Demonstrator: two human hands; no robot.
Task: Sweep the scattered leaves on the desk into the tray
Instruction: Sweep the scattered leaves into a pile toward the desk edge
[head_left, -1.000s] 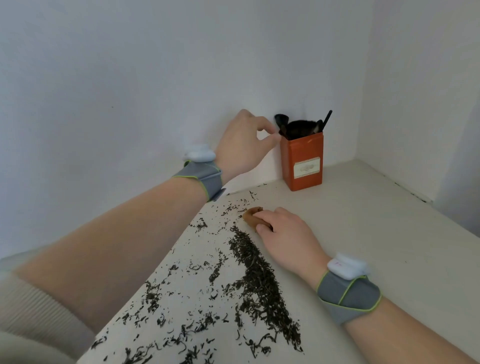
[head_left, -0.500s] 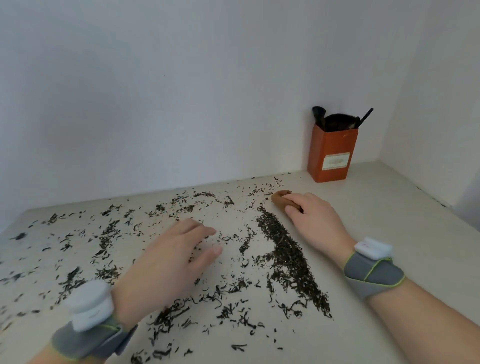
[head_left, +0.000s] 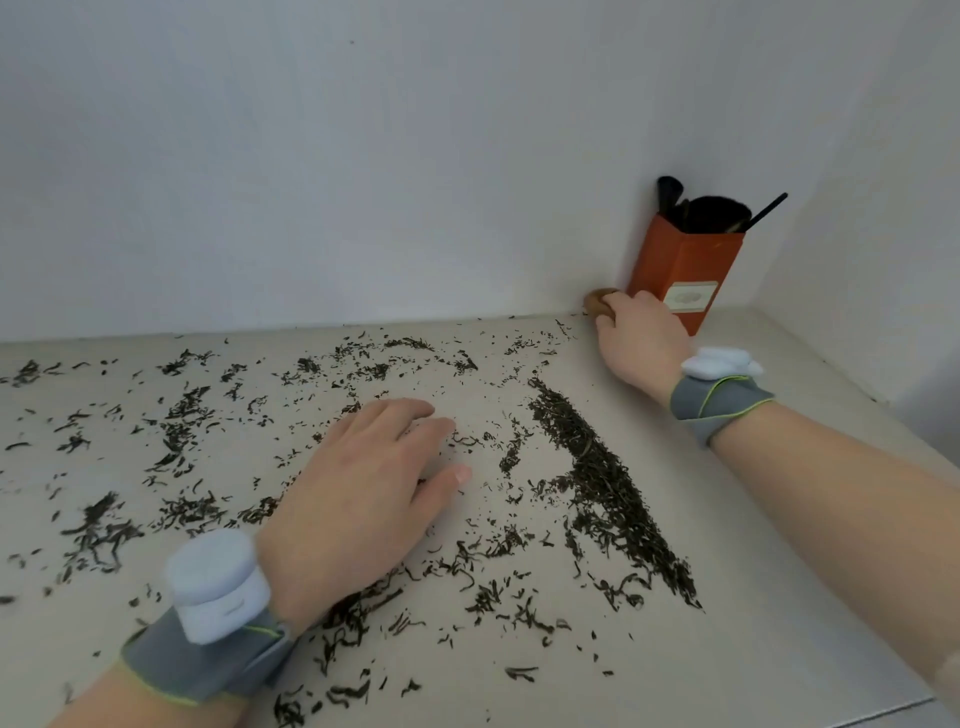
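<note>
Dark dried leaves (head_left: 182, 426) lie scattered over the pale desk (head_left: 810, 571), and a dense swept line of leaves (head_left: 602, 483) runs diagonally right of centre. My left hand (head_left: 363, 493) rests flat on the desk among the leaves, fingers straight. My right hand (head_left: 639, 338) grips a small brown wooden object (head_left: 597, 300), its shape mostly hidden by my fingers, at the back wall beside the orange box. No tray is in view.
An orange box (head_left: 680, 270) holding black brushes stands in the back right corner against the white walls. The desk's front edge shows at the bottom right (head_left: 883, 714).
My right hand has slid the brown object away from the leaf line back to the wall beside the orange box. My left hand came down from the box a second ago and now stays flat.
</note>
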